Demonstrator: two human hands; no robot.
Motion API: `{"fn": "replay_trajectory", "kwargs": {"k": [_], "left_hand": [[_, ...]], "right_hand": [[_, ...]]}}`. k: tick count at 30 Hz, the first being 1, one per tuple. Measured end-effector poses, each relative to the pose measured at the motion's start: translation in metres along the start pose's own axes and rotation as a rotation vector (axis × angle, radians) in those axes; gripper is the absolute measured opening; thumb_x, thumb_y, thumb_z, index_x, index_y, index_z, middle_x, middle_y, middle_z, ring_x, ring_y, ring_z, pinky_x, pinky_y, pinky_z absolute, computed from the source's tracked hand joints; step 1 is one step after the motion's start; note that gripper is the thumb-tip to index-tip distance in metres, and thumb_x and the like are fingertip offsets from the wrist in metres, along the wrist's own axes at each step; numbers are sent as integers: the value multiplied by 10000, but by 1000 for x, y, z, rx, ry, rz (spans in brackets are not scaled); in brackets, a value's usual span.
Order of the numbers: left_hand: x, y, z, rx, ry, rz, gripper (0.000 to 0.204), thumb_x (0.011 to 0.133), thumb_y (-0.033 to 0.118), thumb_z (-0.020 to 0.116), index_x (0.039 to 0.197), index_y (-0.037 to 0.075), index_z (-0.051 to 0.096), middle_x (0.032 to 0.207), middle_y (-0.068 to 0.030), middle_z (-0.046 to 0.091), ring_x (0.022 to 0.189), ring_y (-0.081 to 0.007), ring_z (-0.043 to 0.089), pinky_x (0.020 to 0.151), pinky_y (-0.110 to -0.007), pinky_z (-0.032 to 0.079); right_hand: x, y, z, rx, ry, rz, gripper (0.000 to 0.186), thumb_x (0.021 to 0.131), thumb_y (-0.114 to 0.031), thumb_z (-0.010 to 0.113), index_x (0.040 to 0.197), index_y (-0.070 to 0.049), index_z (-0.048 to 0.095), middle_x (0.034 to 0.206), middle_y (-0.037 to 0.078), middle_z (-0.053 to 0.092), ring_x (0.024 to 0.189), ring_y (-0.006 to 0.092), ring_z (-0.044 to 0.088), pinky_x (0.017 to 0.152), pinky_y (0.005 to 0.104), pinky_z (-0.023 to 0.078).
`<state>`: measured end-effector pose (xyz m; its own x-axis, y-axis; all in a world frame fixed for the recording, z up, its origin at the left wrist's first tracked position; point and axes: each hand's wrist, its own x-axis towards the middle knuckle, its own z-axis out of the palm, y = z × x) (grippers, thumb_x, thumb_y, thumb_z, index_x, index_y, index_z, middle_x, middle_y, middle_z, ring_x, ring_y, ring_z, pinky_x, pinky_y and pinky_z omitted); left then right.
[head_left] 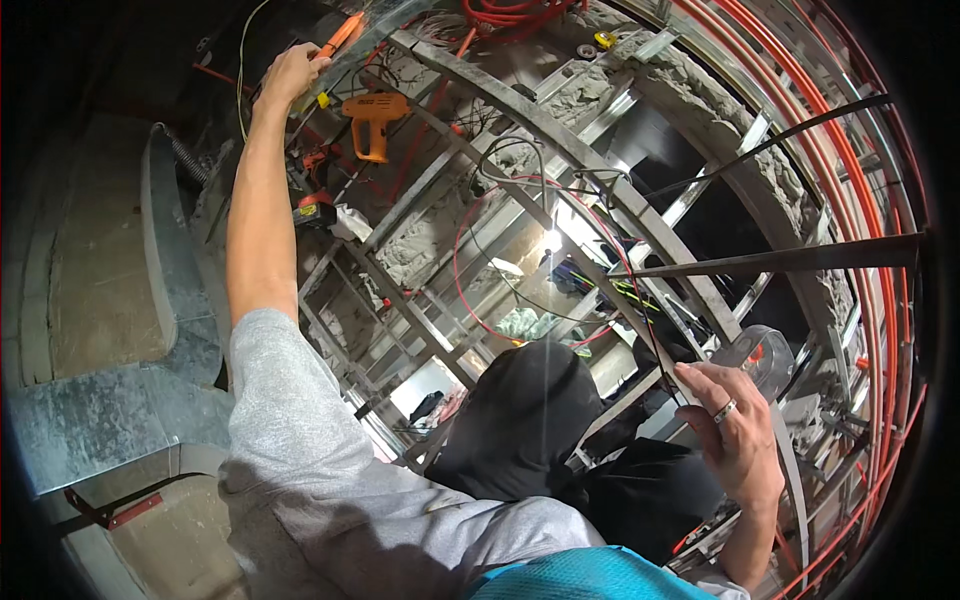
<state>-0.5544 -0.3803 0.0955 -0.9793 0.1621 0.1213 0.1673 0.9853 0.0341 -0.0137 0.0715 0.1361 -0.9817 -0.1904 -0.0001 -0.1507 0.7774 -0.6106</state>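
Observation:
At the top, my left hand (290, 78) grips an orange-handled tool (342, 38), arm stretched out. An orange heat gun (372, 118) lies just below it, with a red power drill and battery (314, 208) farther down. On the lower right, my right hand (728, 430), wearing a ring, has its fingers curled on a thin dark wire (662, 368). Beside those fingers is a clear round plastic object (765, 355) with an orange bit inside; whether I touch it is unclear.
My dark-trousered knees (520, 400) are over a lattice of metal bars (510, 95) with gaps to a lit space below. Galvanized ductwork (110, 425) lines the left. Orange conduits (830, 130) run along the right. Loose cables (470, 235) and rough concrete edges (775, 175) lie between.

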Motion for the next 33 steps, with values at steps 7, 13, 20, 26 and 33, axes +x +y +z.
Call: {"fn": "replay_trajectory", "kwargs": {"k": [7,13,20,26,33], "left_hand": [[-4,-5,4,7,-9,10,384,942,448,708,1217,180,716,941,-88,755,946,-298,723,832,-474,518],[4,2,15,10,2,4,501,917,501,727,1291,171,675,973,-96,766,998,-311,724,861,-472,525],[13,-28,11,72,208,103,660,898,586,703,1347,108,627,1222,-172,724,1223,-382,644,974,-487,512],[-76,69,4,-195,675,-40,413,940,507,687,984,98,726,905,-122,775,925,-368,735,797,-468,558],[-90,4,278,-895,191,-1014,535,893,433,781,1099,-57,724,1036,-194,757,894,-332,725,746,-454,547]], "right_hand": [[-20,2,6,21,-9,48,597,792,-10,778,1357,-96,607,1145,126,687,931,326,643,808,431,511],[-29,2,6,25,-6,93,612,781,2,774,1363,-88,608,1140,140,686,938,335,645,820,440,506],[-31,11,10,66,-7,76,615,773,15,769,1361,-68,609,1154,155,686,925,335,647,812,436,505],[-35,14,11,75,12,72,599,751,-11,800,1323,-61,632,1108,147,699,887,322,655,761,419,513],[-35,12,24,225,-103,162,555,718,-31,835,1248,-52,673,1054,144,711,903,334,678,772,422,527]]}}
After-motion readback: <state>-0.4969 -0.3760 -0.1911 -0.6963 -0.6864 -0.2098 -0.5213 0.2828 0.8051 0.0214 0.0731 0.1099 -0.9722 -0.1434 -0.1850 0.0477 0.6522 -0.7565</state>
